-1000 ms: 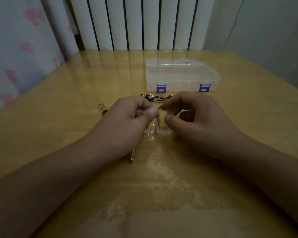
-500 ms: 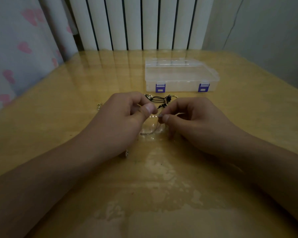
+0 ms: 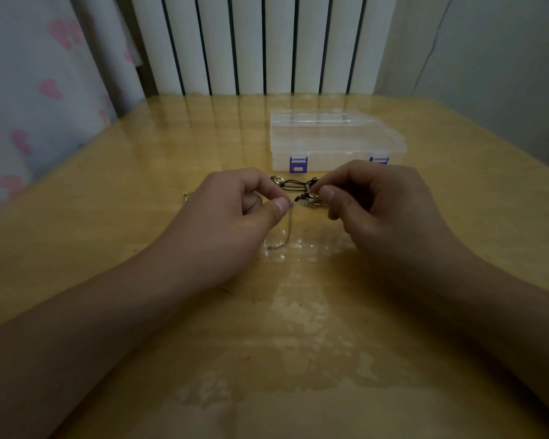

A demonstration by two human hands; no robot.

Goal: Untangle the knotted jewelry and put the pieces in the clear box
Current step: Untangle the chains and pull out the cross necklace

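Note:
A knot of jewelry (image 3: 301, 190), black cords with small silver rings and clasps, hangs between my two hands just above the yellow table. My left hand (image 3: 235, 213) pinches one end between thumb and forefinger, and a thin silver chain (image 3: 284, 232) droops from that pinch onto the table. My right hand (image 3: 374, 204) pinches the metal cluster at the other side of the knot. The clear box (image 3: 336, 141), with purple latches and its lid down, stands just beyond my hands.
A small silver piece (image 3: 187, 194) lies on the table left of my left hand. The glossy table top (image 3: 298, 343) runs back to a white radiator. A curtain with pink hearts hangs at the left, a grey wall at the right.
My hands have drawn apart a little, stretching the knot between them. More of the silver chain now hangs free below my left thumb.

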